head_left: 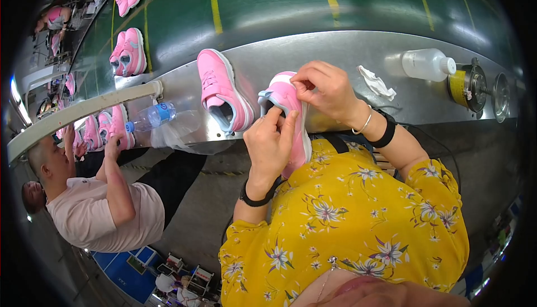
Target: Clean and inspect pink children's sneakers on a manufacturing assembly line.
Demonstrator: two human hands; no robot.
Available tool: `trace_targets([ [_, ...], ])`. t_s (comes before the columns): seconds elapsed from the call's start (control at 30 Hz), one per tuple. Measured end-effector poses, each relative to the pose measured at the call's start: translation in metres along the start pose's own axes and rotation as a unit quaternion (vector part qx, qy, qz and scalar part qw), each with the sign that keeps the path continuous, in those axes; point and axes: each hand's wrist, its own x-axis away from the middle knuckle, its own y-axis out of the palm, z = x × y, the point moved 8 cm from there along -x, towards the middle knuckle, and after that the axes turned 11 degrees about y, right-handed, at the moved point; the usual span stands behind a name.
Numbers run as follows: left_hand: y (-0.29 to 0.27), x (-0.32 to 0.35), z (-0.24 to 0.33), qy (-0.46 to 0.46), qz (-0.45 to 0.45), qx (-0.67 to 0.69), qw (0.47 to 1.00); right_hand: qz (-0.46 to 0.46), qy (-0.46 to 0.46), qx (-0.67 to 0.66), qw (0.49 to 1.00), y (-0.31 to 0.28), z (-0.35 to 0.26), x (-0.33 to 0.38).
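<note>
A pink sneaker (299,122) with a white sole and pale blue lining is tilted between my hands at the bench's near edge. My left hand (271,145) grips it at the collar, thumb and fingers closed at the opening. At its far end my right hand (324,89) pinches the edge beside a white band (283,78); anything small between those fingertips is hidden. The matching pink sneaker (218,86) lies just left on the metal bench, its opening toward me.
Right on the metal bench (347,44) are a crumpled white cloth (376,82), a white plastic bottle (428,65) and a metal pot (474,86). Left are a water bottle (151,117), a plastic bag (179,131) and a co-worker (106,206) handling sneakers. Beyond runs a green conveyor (268,5).
</note>
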Motion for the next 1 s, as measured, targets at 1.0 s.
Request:
trace_targets([
  [1.0, 0.055, -0.049, -0.088, -0.096, 0.011, 0.146, 0.985, 0.462, 0.172, 0.459, 0.739, -0.348, 0.111, 0.221],
])
